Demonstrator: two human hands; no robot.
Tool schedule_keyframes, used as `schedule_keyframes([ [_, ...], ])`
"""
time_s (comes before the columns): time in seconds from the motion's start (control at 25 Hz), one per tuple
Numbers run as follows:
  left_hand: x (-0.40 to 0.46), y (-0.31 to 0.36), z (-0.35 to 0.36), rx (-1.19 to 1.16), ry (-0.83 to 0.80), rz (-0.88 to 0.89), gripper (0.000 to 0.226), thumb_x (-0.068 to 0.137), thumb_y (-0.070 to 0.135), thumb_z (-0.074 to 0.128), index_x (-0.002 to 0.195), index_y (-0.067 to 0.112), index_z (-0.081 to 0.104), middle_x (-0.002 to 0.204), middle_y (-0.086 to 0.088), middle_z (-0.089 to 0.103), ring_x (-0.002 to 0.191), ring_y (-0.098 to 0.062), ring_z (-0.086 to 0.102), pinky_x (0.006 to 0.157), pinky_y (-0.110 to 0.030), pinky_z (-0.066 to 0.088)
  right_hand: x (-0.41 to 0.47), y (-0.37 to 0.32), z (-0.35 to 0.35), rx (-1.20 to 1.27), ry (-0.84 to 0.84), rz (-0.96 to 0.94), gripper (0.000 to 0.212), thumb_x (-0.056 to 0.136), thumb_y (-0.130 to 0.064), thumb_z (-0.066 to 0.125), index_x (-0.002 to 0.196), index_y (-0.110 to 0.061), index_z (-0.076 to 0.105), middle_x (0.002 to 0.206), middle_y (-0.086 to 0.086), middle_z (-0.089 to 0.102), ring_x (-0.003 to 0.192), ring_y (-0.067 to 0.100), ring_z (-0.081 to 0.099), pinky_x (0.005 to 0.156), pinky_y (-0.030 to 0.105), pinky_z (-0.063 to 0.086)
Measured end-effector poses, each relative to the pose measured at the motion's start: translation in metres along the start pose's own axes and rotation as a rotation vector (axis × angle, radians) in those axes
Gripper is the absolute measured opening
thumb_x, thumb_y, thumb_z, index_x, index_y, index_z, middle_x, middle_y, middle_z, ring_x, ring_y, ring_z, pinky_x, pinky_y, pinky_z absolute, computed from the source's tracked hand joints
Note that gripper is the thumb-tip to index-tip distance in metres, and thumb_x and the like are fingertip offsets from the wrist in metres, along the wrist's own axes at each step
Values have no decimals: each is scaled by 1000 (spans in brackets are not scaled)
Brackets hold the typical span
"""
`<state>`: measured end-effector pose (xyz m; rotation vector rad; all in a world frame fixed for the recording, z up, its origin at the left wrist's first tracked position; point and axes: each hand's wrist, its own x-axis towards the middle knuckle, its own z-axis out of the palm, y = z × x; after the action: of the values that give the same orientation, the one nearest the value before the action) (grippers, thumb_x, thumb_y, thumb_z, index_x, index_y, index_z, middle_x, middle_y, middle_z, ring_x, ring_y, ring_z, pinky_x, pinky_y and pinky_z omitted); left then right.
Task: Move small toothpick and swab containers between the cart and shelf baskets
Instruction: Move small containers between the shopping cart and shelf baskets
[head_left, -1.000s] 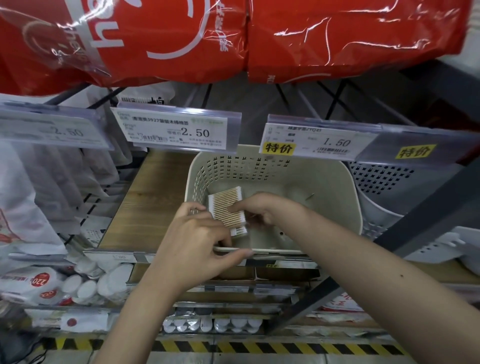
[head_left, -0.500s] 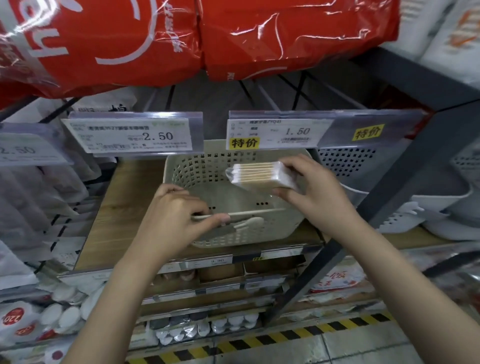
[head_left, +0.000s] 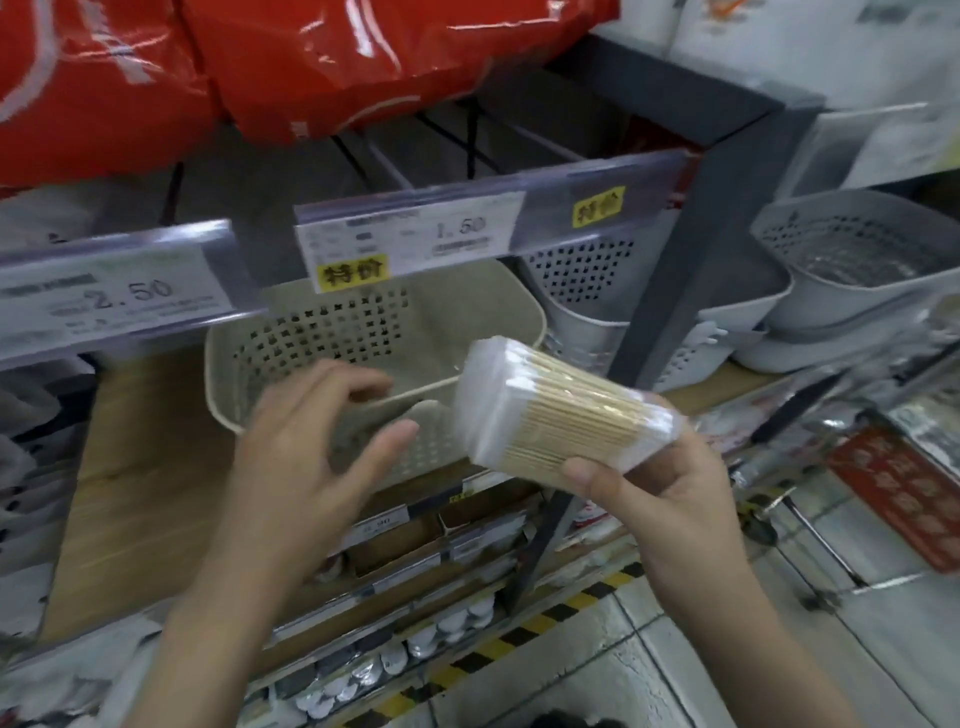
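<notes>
Right hand (head_left: 670, 499) gripping clear swab pack (head_left: 561, 415), raised before beige basket (head_left: 498, 312) on shelf (head_left: 145, 467), left hand (head_left: 306, 462) open, fingers spread, seemingly just clear of basket rim

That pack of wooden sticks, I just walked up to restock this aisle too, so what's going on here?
A person stands at a store shelf. Their right hand grips a clear pack of wooden swab sticks, held up in front of the shelf and outside the beige perforated basket. Their left hand is open and holds nothing, hovering over the basket's front rim. The part of the basket in view looks empty. White baskets sit further right.
</notes>
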<state>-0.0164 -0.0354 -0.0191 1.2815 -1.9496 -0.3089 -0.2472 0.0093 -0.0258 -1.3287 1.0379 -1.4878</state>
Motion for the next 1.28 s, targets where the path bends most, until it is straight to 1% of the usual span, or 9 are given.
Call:
schedule_keyframes([
  [0.12,-12,52,45,-449,-205,-86,48,72,66,58,114,42,52,112,23,58,106,4,55,87,-15,44,-24,11,-27,124,109,136,50,49,-32,90,96,-30,73,103,5,73,97,21,69,75,25,55],
  [0.48,3,166,206,-767,-569,-105,29,75,47,68,101,32,66,101,14,69,94,-3,65,77,-16,49,-84,8,-184,311,370,278,65,43,-33,94,103,-22,72,111,12,70,101,28,67,75,32,56],
  [0.56,8,202,247,-789,-666,-67,30,74,47,68,99,31,68,100,13,71,92,-4,66,77,-18,51,-100,5,-235,289,425,281,64,46,-31,94,105,-20,71,113,13,69,105,30,65,77,33,56],
  [0.72,11,266,331,-823,-773,-11,30,73,50,65,100,37,66,100,6,71,93,-12,67,84,-39,54,-129,0,-325,221,568,312,64,49,-33,92,106,-17,69,112,12,69,104,28,66,78,30,55],
  [0.88,18,314,401,-813,-911,-4,35,74,57,62,102,38,66,97,4,72,94,-15,67,86,-41,53,-144,-1,-395,274,691,362,36,81,-27,69,114,-15,63,111,5,71,104,23,66,87,38,53],
  [0.96,28,329,433,-777,-955,-3,53,74,68,61,102,24,65,97,-16,67,94,-33,63,86,-54,49,-141,4,-425,303,758,402,39,82,-34,56,116,-14,63,112,5,70,105,24,66,92,42,50],
  [1.04,45,344,466,-758,-1002,-12,65,76,69,59,101,10,62,96,-24,62,93,-43,58,85,-61,43,-133,14,-456,311,806,420,56,76,-50,65,119,-14,62,114,6,70,106,25,65,93,44,49],
  [1.16,81,373,518,-784,-1089,-22,42,81,58,60,100,21,67,96,-28,61,92,-45,57,85,-60,44,-111,27,-511,324,891,411,81,54,-64,79,116,-16,63,112,6,70,103,24,67,87,42,54],
  [1.28,126,401,576,-818,-1185,7,25,88,43,62,102,23,68,95,-20,68,92,-38,64,84,-49,51,-84,39,-572,359,983,397,57,76,-49,67,118,-11,61,110,7,71,102,25,67,86,42,54],
])
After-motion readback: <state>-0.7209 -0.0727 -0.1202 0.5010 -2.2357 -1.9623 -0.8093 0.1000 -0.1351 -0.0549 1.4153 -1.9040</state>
